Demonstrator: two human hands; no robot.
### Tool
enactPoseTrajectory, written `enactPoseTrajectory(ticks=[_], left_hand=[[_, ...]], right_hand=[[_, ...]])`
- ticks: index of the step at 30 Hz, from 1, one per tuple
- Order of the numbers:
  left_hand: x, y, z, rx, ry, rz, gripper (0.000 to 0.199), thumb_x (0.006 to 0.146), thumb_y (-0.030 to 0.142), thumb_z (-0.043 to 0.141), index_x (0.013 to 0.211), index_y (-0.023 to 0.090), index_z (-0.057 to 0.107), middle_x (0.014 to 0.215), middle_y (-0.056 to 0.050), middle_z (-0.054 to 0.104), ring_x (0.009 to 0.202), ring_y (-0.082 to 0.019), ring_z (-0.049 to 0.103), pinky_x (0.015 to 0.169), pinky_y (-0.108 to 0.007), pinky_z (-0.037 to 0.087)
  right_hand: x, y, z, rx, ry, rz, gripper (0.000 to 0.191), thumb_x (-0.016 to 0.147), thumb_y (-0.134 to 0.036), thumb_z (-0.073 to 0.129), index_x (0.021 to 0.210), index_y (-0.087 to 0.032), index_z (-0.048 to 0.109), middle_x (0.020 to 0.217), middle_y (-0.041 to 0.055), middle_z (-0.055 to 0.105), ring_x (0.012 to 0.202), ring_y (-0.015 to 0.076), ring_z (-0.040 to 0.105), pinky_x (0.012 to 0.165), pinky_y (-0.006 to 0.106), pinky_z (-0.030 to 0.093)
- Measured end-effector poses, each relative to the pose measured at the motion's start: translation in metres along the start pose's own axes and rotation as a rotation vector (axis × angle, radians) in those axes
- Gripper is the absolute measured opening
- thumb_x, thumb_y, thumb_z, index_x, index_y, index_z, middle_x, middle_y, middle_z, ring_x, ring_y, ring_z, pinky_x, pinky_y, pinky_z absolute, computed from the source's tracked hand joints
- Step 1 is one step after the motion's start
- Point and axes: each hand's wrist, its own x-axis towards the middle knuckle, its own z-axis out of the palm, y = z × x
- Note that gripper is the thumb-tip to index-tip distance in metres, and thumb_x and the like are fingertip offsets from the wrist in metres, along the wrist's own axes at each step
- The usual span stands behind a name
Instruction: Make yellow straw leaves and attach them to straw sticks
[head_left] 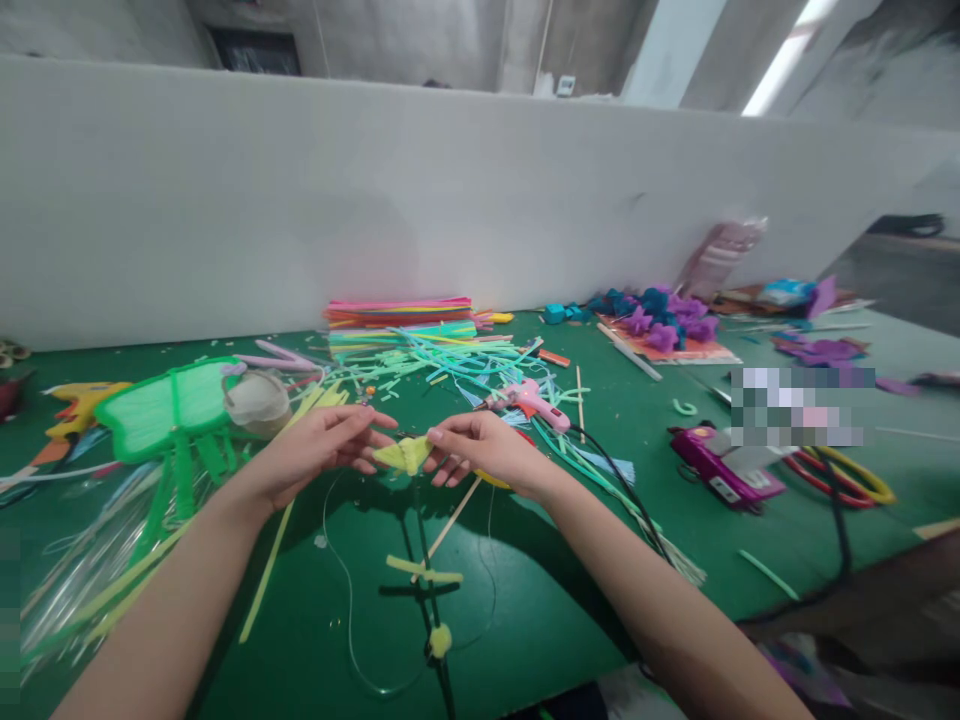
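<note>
Both forearms reach in from the bottom edge, angled inward, wrists above the green table (525, 640). Left hand (341, 440): palm turned inward, fingers half-curled and spread apart, tips at the left end of the yellow piece (409, 457); can't tell if it grips. Right hand (476, 452): back of hand up, thumb and fingers pinching the piece's right end. Yellow piece sits between the two hands, above the table. Below it, a yellow strip (442, 577) and small yellow disc (439, 641). Pink glue gun (536, 400) lies just beyond the right hand; green winged shape (169, 410) left of the left forearm.
</note>
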Motion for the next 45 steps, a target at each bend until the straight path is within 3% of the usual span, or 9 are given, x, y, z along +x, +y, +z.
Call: enactPoseTrajectory(ticks=[9, 18, 21, 25, 30, 34, 38, 42, 45], left_hand=[[0.002, -0.001, 0.010, 0.125, -0.155, 0.049, 0.032, 0.078, 0.041, 0.069, 0.101, 0.019, 0.069, 0.090, -0.005, 0.069, 0.082, -0.017, 0.065, 0.075, -0.028, 0.053], [-0.002, 0.001, 0.005, 0.061, -0.027, 0.216, 0.020, 0.076, 0.035, 0.073, 0.088, 0.020, 0.069, 0.086, -0.004, 0.070, 0.082, -0.017, 0.063, 0.078, -0.028, 0.049], [-0.004, 0.000, 0.006, -0.061, -0.061, 0.268, 0.016, 0.078, 0.033, 0.072, 0.086, 0.021, 0.066, 0.093, -0.004, 0.070, 0.097, -0.021, 0.063, 0.087, -0.031, 0.047], [-0.008, 0.000, 0.012, -0.242, -0.163, 0.305, 0.018, 0.074, 0.030, 0.076, 0.074, 0.021, 0.061, 0.115, -0.006, 0.066, 0.123, -0.028, 0.051, 0.099, -0.039, 0.042], [-0.007, -0.003, 0.019, -0.259, -0.241, 0.337, 0.021, 0.078, 0.028, 0.072, 0.067, 0.019, 0.056, 0.138, -0.004, 0.051, 0.135, -0.028, 0.039, 0.107, -0.040, 0.036], [0.005, -0.014, 0.018, -0.236, -0.127, 0.320, 0.018, 0.078, 0.028, 0.073, 0.071, 0.019, 0.058, 0.129, -0.008, 0.058, 0.130, -0.026, 0.044, 0.102, -0.037, 0.039], [0.014, -0.025, 0.012, -0.234, -0.085, 0.222, 0.015, 0.078, 0.029, 0.071, 0.083, 0.019, 0.062, 0.117, -0.008, 0.062, 0.107, -0.022, 0.059, 0.088, -0.034, 0.048], [0.010, -0.023, 0.006, -0.145, -0.198, 0.158, 0.017, 0.082, 0.032, 0.067, 0.089, 0.017, 0.063, 0.105, -0.009, 0.063, 0.089, -0.017, 0.062, 0.076, -0.026, 0.050], [0.003, -0.017, 0.003, -0.023, -0.411, 0.061, 0.032, 0.085, 0.047, 0.059, 0.094, 0.017, 0.063, 0.093, -0.008, 0.065, 0.081, -0.017, 0.063, 0.067, -0.025, 0.051]], right_hand=[[0.000, 0.003, 0.009, 0.019, -0.007, -0.046, 0.035, 0.079, -0.047, 0.068, 0.085, -0.012, 0.063, 0.073, 0.0050, 0.071, 0.062, 0.0127, 0.068, 0.057, 0.022, 0.054], [-0.001, -0.007, -0.002, 0.355, -0.044, -0.041, 0.077, 0.087, -0.073, 0.017, 0.100, -0.014, 0.066, 0.076, 0.0078, 0.069, 0.062, 0.0135, 0.065, 0.053, 0.022, 0.050], [-0.001, -0.007, -0.001, 0.293, 0.022, -0.103, 0.067, 0.089, -0.070, 0.028, 0.098, -0.015, 0.067, 0.087, 0.0086, 0.070, 0.075, 0.0144, 0.065, 0.061, 0.022, 0.050], [-0.002, -0.001, 0.011, -0.006, 0.044, -0.244, 0.044, 0.087, -0.055, 0.054, 0.104, -0.016, 0.065, 0.113, 0.0088, 0.066, 0.104, 0.0169, 0.060, 0.083, 0.026, 0.048], [-0.005, 0.006, 0.028, -0.066, -0.019, -0.287, 0.044, 0.078, -0.046, 0.069, 0.111, -0.019, 0.059, 0.121, 0.0066, 0.060, 0.101, 0.0146, 0.059, 0.081, 0.025, 0.050], [-0.012, 0.006, 0.040, -0.058, -0.140, -0.042, 0.049, 0.084, -0.062, 0.051, 0.102, -0.017, 0.059, 0.093, 0.0049, 0.067, 0.067, 0.0104, 0.062, 0.056, 0.021, 0.050], [-0.019, 0.007, 0.047, -0.168, -0.398, 0.102, 0.047, 0.076, -0.057, 0.065, 0.102, -0.018, 0.060, 0.075, 0.0006, 0.070, 0.054, 0.0091, 0.061, 0.053, 0.018, 0.046], [-0.019, 0.013, 0.045, -0.184, -0.471, 0.093, 0.034, 0.074, -0.045, 0.071, 0.090, -0.016, 0.065, 0.071, 0.0002, 0.071, 0.062, 0.0098, 0.065, 0.062, 0.019, 0.048], [-0.016, 0.014, 0.040, -0.145, -0.454, 0.086, 0.029, 0.074, -0.041, 0.072, 0.088, -0.015, 0.067, 0.069, -0.0005, 0.070, 0.063, 0.0103, 0.065, 0.066, 0.020, 0.050]])
